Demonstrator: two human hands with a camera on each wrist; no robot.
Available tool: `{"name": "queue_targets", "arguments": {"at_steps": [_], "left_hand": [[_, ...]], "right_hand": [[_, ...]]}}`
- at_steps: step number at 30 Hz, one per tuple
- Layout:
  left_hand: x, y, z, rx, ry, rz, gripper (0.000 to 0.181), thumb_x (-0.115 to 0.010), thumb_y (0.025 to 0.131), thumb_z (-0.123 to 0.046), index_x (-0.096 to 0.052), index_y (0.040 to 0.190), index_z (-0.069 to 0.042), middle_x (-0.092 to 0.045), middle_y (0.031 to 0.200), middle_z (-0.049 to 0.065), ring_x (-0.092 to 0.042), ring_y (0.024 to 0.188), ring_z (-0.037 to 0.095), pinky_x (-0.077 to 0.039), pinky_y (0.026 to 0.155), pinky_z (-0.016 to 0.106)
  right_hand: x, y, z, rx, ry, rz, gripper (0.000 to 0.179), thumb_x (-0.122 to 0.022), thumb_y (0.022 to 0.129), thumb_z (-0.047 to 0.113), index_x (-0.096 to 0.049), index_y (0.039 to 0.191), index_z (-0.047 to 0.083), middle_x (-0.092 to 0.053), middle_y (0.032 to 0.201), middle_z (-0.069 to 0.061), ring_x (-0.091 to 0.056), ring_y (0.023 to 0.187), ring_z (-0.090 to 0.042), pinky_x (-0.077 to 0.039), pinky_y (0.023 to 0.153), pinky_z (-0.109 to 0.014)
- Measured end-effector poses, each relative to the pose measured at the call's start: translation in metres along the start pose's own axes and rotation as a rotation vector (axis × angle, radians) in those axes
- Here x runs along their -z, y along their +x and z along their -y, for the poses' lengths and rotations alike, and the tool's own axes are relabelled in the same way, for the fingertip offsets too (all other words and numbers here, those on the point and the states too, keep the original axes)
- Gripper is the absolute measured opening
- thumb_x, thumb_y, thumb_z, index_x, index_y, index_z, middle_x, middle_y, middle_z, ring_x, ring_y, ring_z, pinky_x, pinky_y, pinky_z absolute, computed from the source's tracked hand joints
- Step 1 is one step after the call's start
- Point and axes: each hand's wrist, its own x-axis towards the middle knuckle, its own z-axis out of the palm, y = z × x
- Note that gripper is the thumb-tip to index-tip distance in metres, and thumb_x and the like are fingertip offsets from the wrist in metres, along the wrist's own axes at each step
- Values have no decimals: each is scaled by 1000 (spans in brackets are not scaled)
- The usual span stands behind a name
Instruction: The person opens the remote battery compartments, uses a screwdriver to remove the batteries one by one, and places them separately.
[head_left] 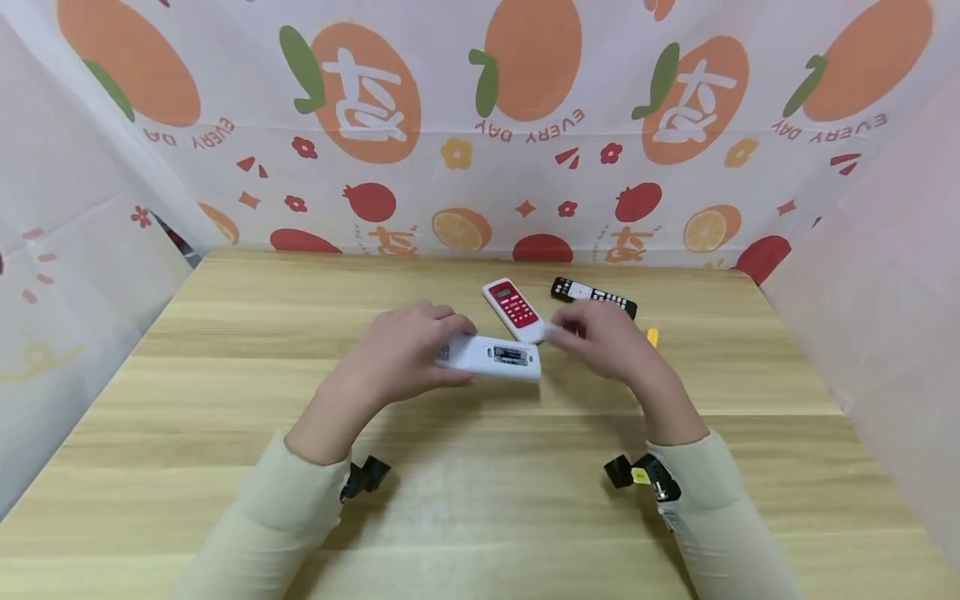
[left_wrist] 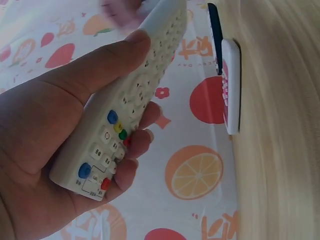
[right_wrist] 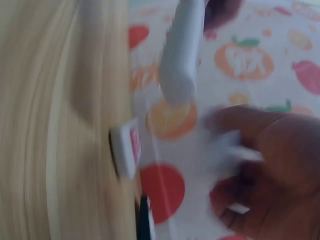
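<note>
My left hand [head_left: 405, 346] grips a white remote control [head_left: 480, 357] above the table, its back facing up in the head view. The battery compartment is uncovered, with dark batteries [head_left: 512, 356] showing inside. Seen from the left wrist, the remote's buttoned front [left_wrist: 137, 95] lies between thumb and curled fingers. Just beyond the remote's right end, my right hand [head_left: 600, 337] pinches a small white piece [right_wrist: 225, 150], blurred, that looks like the battery cover. That piece is apart from the remote in the right wrist view.
On the wooden table [head_left: 187, 400], a white remote with a red face [head_left: 513, 307] lies behind the hands. A black remote [head_left: 611, 302] sits farther right, partly behind the right hand. Beside that wrist shows a yellow object [head_left: 653, 337]. A fruit-patterned cloth [head_left: 450, 183] hangs along the back.
</note>
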Motion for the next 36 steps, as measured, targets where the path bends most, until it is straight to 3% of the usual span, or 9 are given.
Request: {"name": "queue_targets", "arguments": {"at_steps": [4, 9, 12, 22, 31, 36], "left_hand": [[-4, 3, 0, 10, 10, 60, 53, -87, 72, -48, -71, 113, -19, -70, 104, 0, -59, 87, 20, -51, 69, 35], [-11, 3, 1, 4, 6, 99, 54, -88, 70, -47, -71, 113, -18, -70, 103, 0, -59, 86, 20, -51, 71, 36], [-14, 4, 0, -1, 5, 132, 55, -89, 70, -46, -71, 113, -17, -69, 103, 1, -59, 86, 19, -50, 72, 36], [-21, 8, 1, -12, 28, 205, 57, -88, 71, -44, -69, 117, -17, -70, 107, 3, -60, 87, 19, -50, 79, 37], [-23, 8, 4, 0, -25, 282, 56, -89, 73, -37, -68, 122, -17, -68, 108, 3, -60, 91, 18, -51, 82, 38], [-26, 9, 3, 24, -53, 342, 55, -87, 76, -33, -66, 126, -18, -67, 113, 4, -60, 96, 19, -52, 86, 40]], "right_hand": [[0, 0, -22, -106, -276, 153, 11, -74, 90, 20, -76, 101, 17, -64, 80, 3, -54, 76, -17, -44, 69, -33], [-6, 5, -35, -195, -406, 154, 10, -80, 79, 12, -74, 86, 17, -64, 76, 2, -57, 75, -20, -46, 66, -36], [-8, 7, -37, -227, -403, 168, 16, -85, 76, 14, -71, 83, 17, -64, 77, 1, -57, 76, -21, -46, 68, -37], [-11, 6, -27, -299, -344, 220, 35, -90, 72, 35, -73, 97, 18, -65, 84, -2, -57, 81, -22, -46, 73, -37], [-11, 6, -25, -286, -303, 224, 31, -88, 76, 32, -62, 84, 19, -60, 81, -1, -54, 83, -22, -41, 71, -36], [3, 0, -35, -302, -324, 155, 19, -77, 85, 30, -62, 88, 18, -62, 83, -3, -55, 79, -23, -42, 67, -36]]}}
